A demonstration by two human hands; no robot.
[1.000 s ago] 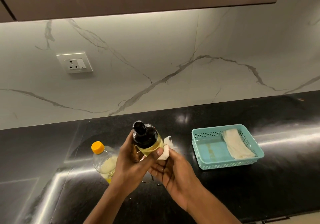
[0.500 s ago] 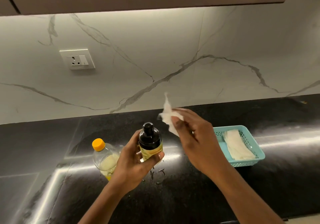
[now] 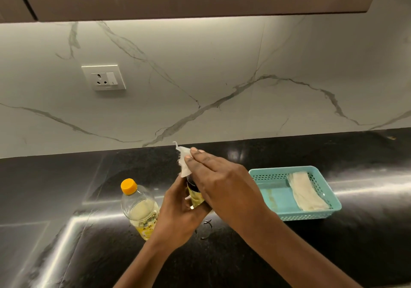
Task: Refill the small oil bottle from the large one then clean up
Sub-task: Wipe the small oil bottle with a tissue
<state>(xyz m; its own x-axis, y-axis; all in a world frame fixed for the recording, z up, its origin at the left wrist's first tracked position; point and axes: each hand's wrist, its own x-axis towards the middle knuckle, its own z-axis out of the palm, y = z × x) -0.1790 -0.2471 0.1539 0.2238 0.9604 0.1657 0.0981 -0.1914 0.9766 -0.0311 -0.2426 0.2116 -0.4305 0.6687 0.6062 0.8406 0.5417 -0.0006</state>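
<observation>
My left hand (image 3: 178,207) grips the small oil bottle (image 3: 195,195), a dark bottle with yellow oil in its lower part, above the black counter. My right hand (image 3: 222,181) lies over the bottle's top and hides its cap. It holds a white tissue (image 3: 184,162) against the top of the bottle. The large clear oil bottle (image 3: 139,208) with an orange cap stands upright on the counter just left of my left hand.
A teal plastic basket (image 3: 270,195) sits to the right on the counter with a folded white cloth (image 3: 305,193) inside. Small oil drops (image 3: 208,222) lie on the counter below the bottle. A wall socket (image 3: 104,77) is on the marble backsplash, under cabinets.
My right hand lifted the tissue from the bottle's side, raised it above, then brought it down over the bottle's top. My left hand kept holding the small bottle.
</observation>
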